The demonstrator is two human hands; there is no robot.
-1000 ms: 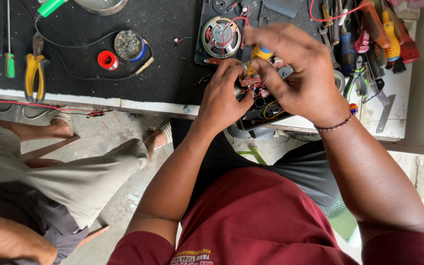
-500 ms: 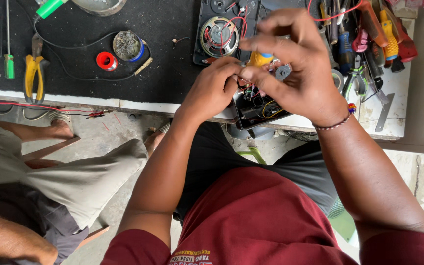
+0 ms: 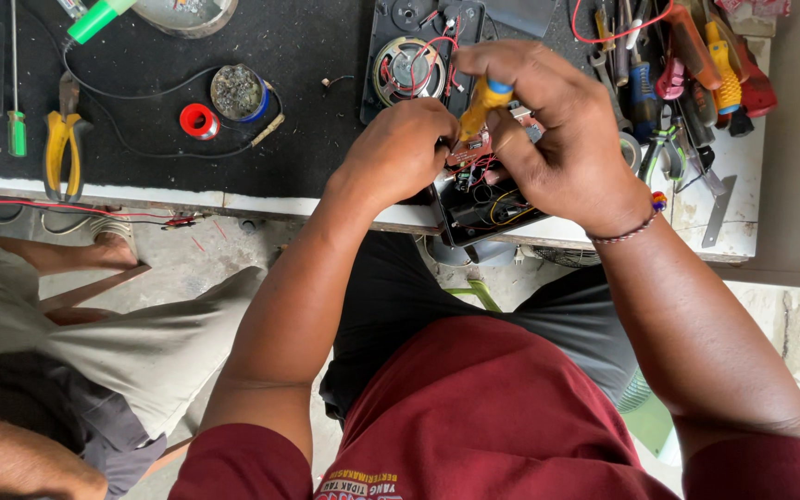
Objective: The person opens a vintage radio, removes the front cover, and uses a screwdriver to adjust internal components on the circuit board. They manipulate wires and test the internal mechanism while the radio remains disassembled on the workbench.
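Up at the workbench (image 3: pixel 233 199) edge, the right hand (image 3: pixel 562 139) curls over, fingers pinching a yellow-handled screwdriver (image 3: pixel 480 104) tilted into the open black radio case (image 3: pixel 479 208). The left hand (image 3: pixel 400 148) is fisted, gripping the case's top.

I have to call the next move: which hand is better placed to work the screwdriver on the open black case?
Right. The right hand already grips the yellow-handled screwdriver over the open black case; the left hand only steadies the case beside it.
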